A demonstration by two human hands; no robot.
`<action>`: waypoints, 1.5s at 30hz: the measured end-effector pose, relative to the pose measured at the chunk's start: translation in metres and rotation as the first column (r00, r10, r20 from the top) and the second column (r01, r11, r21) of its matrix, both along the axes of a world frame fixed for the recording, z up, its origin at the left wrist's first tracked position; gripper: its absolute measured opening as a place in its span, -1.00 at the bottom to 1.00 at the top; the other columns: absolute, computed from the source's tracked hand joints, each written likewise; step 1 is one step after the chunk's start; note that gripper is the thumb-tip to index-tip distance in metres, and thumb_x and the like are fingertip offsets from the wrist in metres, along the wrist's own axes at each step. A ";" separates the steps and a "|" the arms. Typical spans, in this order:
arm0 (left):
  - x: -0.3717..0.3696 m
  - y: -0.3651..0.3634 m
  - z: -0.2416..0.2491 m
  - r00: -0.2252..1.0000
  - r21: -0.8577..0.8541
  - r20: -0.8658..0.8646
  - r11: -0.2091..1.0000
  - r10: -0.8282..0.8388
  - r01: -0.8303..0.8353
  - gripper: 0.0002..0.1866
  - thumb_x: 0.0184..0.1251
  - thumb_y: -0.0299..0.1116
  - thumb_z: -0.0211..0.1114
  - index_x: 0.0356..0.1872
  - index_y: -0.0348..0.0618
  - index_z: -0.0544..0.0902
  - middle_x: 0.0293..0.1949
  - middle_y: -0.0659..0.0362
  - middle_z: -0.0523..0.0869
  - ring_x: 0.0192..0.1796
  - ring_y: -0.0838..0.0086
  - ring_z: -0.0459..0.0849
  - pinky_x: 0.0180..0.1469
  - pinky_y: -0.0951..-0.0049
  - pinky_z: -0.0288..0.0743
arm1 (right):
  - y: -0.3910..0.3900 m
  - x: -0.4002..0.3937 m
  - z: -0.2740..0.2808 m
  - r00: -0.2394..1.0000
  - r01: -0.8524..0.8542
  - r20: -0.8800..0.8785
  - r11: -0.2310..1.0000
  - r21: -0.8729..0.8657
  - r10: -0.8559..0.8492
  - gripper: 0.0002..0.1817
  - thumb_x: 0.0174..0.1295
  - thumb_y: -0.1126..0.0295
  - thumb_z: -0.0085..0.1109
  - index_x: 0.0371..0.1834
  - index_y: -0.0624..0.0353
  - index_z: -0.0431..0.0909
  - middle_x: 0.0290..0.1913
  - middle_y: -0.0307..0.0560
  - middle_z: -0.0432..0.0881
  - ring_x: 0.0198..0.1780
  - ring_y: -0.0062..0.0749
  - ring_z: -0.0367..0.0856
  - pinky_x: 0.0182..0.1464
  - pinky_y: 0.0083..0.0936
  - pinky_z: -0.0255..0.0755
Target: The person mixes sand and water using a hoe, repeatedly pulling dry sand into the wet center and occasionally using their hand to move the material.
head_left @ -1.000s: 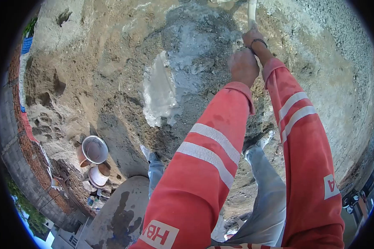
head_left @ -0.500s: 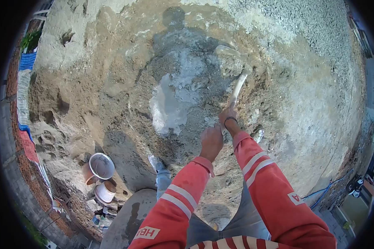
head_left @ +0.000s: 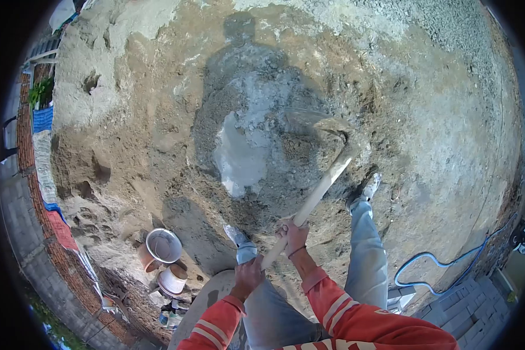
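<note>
A long wooden handle (head_left: 324, 185) runs diagonally from near my body up to a wide hoe blade (head_left: 315, 119), which rests at the mound of grey, sandy mix. My left hand (head_left: 249, 275) is closed round the lower end of the handle. Farther up, my right hand (head_left: 294, 234), with a dark band at the wrist, also grips it. Left of the blade a pale wet puddle (head_left: 239, 166) lies in the middle of the mix (head_left: 216, 116). My shadow falls across the mound.
Several buckets stand at the lower left, among them a grey-lined one (head_left: 164, 245) and a whitish one (head_left: 172, 280). A blue hose (head_left: 429, 255) curls at the lower right, near stacked grey blocks (head_left: 461, 309). Gravel (head_left: 449, 35) covers the upper right. A brick wall edges the left.
Both hands have come down and back toward my body with the handle. The blade is lower and nearer, and more of the handle shows. My right leg is now in fuller view.
</note>
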State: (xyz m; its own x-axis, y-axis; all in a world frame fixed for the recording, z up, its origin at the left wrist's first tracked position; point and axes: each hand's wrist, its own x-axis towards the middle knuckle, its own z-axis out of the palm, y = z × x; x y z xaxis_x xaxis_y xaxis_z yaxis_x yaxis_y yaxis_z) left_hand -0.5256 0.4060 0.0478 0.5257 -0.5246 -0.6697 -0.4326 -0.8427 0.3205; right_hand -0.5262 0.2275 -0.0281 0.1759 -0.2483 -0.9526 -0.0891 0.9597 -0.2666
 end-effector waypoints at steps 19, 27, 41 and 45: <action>0.063 -0.527 -0.141 0.898 -0.305 -0.074 0.847 0.434 -0.435 -0.55 0.07 -0.12 0.35 -0.25 -0.37 0.53 -0.31 -0.21 0.67 -0.18 -0.11 0.66 -0.09 0.03 0.50 | -0.467 0.130 -0.126 -0.577 -0.570 -0.779 -0.805 0.168 0.246 -0.60 0.20 0.37 0.03 0.11 0.23 0.53 0.14 0.22 0.52 0.20 0.12 0.47 0.25 -0.19 0.34; 0.022 -0.388 -0.078 0.972 -0.262 -0.056 0.936 0.228 -0.235 -0.77 0.09 -0.33 0.24 -0.26 -0.24 0.58 -0.38 -0.10 0.69 -0.26 -0.02 0.69 -0.17 0.10 0.55 | -0.347 0.035 -0.122 -0.200 -0.973 -0.768 -0.214 0.083 0.609 -0.69 0.26 0.34 -0.01 0.04 0.18 0.46 -0.05 0.05 0.45 -0.02 -0.04 0.45 0.04 -0.20 0.39; 0.092 -0.013 0.012 0.975 -0.180 0.010 0.959 -0.222 0.220 -0.71 0.03 -0.39 0.21 -0.15 -0.09 0.59 -0.37 0.03 0.66 -0.24 0.10 0.65 -0.14 0.05 0.44 | -0.016 0.005 -0.049 0.985 0.159 0.058 0.987 0.019 -0.160 -0.92 0.32 0.38 -0.07 -0.26 0.11 0.39 -0.57 -0.27 0.37 -0.56 -0.47 0.40 -0.41 -0.41 0.47; 0.098 0.076 0.004 0.955 -0.076 -0.039 0.954 -0.294 0.291 -0.62 0.04 -0.38 0.24 -0.03 -0.07 0.57 -0.36 0.04 0.68 -0.22 0.12 0.65 -0.11 0.10 0.43 | 0.077 -0.007 -0.042 0.923 0.334 0.146 0.930 0.153 -0.355 -0.95 0.30 0.40 -0.03 -0.30 0.10 0.39 -0.57 -0.28 0.35 -0.55 -0.51 0.35 -0.48 -0.44 0.38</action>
State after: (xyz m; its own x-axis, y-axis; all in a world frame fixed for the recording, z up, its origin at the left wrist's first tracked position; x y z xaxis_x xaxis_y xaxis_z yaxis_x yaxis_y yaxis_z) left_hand -0.4278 0.4819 0.0517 0.3093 -0.6960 -0.6481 -0.6392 -0.6567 0.4002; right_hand -0.5332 0.3043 -0.0698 0.2605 -0.2057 -0.9433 0.2885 0.9490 -0.1272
